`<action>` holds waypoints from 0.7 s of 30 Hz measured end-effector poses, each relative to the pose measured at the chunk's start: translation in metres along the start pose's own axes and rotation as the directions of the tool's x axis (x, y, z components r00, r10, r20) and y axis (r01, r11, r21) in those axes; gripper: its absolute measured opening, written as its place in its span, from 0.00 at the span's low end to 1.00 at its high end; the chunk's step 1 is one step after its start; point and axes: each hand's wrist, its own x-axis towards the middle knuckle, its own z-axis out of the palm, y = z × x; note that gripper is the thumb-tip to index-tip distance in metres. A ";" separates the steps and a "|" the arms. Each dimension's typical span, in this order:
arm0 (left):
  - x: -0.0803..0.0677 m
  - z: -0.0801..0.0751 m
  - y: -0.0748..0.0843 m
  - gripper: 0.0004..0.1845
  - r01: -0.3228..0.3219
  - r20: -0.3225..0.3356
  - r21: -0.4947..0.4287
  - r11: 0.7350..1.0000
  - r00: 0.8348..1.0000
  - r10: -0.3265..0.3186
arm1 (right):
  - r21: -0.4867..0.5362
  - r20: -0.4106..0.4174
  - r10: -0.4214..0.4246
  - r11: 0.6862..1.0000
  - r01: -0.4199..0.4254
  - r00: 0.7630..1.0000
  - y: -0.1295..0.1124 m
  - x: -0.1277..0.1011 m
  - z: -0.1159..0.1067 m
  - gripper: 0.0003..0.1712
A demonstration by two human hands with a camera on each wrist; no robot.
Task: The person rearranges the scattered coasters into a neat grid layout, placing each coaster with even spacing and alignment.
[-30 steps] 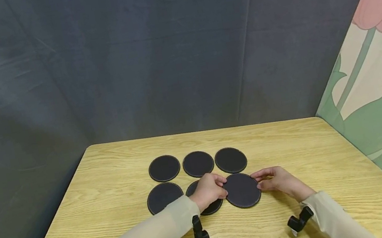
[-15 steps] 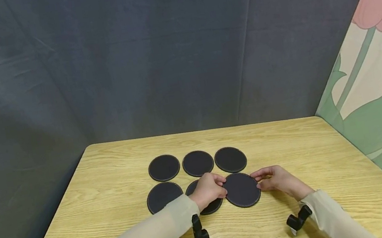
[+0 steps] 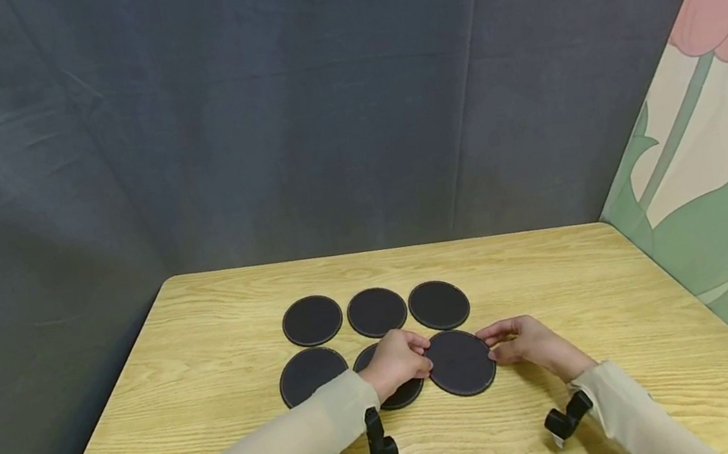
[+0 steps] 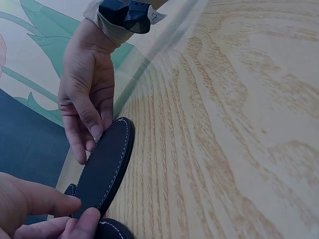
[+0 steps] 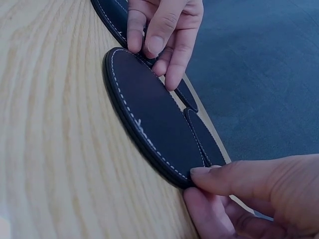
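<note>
Nothing moved: fingers (image 3: pixel 421 351) pinch coaster (image 3: pixel 460 362).

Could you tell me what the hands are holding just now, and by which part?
Both hands hold one black round coaster by its rim: left hand pinches one edge, right hand the opposite edge.

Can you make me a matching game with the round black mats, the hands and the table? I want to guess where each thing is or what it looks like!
Column one:
1. round black stitched leather mat between the hands
2. left hand
3. right hand
4. yellow wooden table

Column two:
A. pinches the mat's right edge
B. has light wood grain and carries all six mats
C. front row, right end, held at both edges
D. pinches the mat's left edge, over the middle front mat

Pairs: 1-C, 2-D, 3-A, 4-B
</note>
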 end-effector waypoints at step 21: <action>-0.006 -0.021 0.018 0.19 0.017 0.055 -0.053 0.998 0.998 -0.014 | -0.033 0.060 -0.076 0.996 0.078 0.995 -0.009 0.000 -0.006 0.29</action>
